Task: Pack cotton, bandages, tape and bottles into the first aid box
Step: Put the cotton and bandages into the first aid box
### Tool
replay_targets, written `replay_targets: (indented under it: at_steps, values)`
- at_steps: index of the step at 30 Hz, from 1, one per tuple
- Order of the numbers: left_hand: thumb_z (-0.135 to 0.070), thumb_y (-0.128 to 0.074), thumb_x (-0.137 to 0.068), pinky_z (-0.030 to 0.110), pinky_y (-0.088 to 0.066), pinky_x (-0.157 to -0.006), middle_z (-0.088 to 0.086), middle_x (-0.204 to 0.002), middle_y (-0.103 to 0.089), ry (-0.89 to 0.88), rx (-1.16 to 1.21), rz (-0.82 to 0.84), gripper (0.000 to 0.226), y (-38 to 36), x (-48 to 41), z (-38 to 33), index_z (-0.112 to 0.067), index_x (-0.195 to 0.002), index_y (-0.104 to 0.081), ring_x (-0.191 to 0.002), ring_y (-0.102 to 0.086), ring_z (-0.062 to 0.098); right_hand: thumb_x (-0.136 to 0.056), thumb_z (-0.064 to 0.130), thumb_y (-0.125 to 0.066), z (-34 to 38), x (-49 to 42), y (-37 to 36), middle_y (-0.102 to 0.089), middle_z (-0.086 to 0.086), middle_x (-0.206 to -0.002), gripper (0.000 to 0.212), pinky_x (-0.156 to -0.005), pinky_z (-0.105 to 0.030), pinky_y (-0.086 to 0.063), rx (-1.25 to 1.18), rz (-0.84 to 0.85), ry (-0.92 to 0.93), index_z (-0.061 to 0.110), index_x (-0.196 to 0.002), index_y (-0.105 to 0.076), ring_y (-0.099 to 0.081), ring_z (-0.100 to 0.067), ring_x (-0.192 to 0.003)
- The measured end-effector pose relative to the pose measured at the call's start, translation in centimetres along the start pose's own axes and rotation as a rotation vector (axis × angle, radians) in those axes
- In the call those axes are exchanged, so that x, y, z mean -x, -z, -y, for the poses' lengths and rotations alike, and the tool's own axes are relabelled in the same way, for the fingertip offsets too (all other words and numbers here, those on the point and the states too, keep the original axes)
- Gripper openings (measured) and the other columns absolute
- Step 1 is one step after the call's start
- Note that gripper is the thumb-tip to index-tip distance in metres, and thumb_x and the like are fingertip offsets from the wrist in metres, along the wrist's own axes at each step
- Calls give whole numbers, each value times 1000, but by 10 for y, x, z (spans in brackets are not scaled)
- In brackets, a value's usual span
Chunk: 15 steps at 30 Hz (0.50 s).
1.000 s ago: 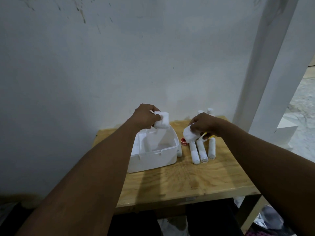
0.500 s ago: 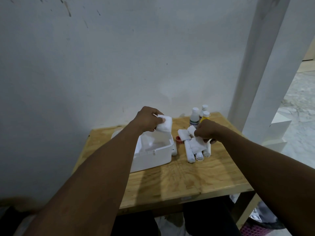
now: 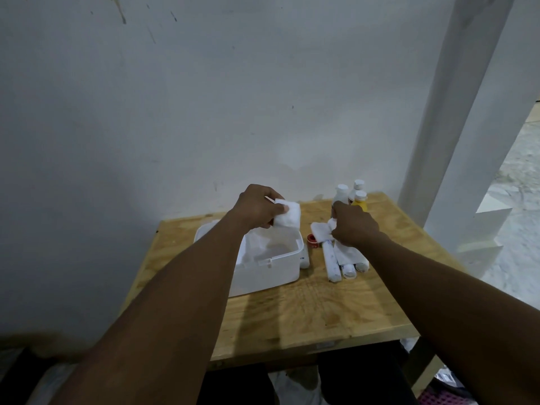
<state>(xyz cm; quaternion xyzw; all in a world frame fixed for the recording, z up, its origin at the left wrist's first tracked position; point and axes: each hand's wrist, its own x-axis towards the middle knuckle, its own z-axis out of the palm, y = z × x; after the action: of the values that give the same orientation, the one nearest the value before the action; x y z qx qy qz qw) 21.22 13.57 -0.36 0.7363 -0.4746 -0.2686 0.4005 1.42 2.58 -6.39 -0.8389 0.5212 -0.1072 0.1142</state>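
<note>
An open white first aid box (image 3: 271, 270) stands on the wooden table (image 3: 306, 314). My left hand (image 3: 257, 207) holds a white cotton pad (image 3: 287, 216) just above the box's back rim. My right hand (image 3: 355, 226) rests on the pile of white cotton and bandage rolls (image 3: 340, 260) to the right of the box, fingers pinching a white cotton piece (image 3: 321, 230). A small red tape roll (image 3: 312, 240) lies between the box and the rolls. Three bottles (image 3: 352, 194) stand at the table's back, one yellow.
A white wall rises right behind the table. A white post (image 3: 455, 112) stands at the table's right, with white panels beyond it. A small white item (image 3: 304, 257) lies against the box's right side. Dark floor clutter shows below the front edge.
My right hand set its cotton pad down on the roll pile and now pinches a piece there. My left hand has kept its pad above the box. The bottles came into view.
</note>
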Motion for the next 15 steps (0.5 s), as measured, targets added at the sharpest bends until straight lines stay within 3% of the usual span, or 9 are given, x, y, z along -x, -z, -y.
replay_targets:
  at_steps: [4,10,13,15]
  values:
    - [-19,-82,-82,32,-59,-63,12,-96,-72,8,9,-17,18,6,1,1,-12,-97,-74,-66,-68,24,-88,14,-54,3,3,-4,-59,-13,-105,19,-81,-44,-54,16,-42,27,16,-107,-51,-60,-33,-95]
    - [-13,-77,-85,30,-57,-61,13,-98,-73,-3,4,-77,8,35,10,-2,-17,-91,-74,-72,-71,26,-83,9,-51,17,0,23,-59,-13,-104,33,-78,-41,-52,-131,-282,97,22,-112,-57,-61,-35,-95]
    - [-11,-76,-85,31,-58,-61,14,-95,-73,-2,8,-130,9,62,18,2,-18,-88,-74,-71,-71,27,-80,5,-48,42,-3,45,-65,-14,-101,33,-82,-42,-51,-255,-373,145,22,-99,-67,-61,-36,-94]
    - [-10,-76,-84,29,-56,-59,13,-89,-72,-4,8,-180,8,83,26,7,-18,-87,-74,-66,-69,24,-79,4,-45,67,-1,57,-69,-7,-100,34,-82,-34,-50,-425,-346,159,21,-88,-73,-62,-28,-92]
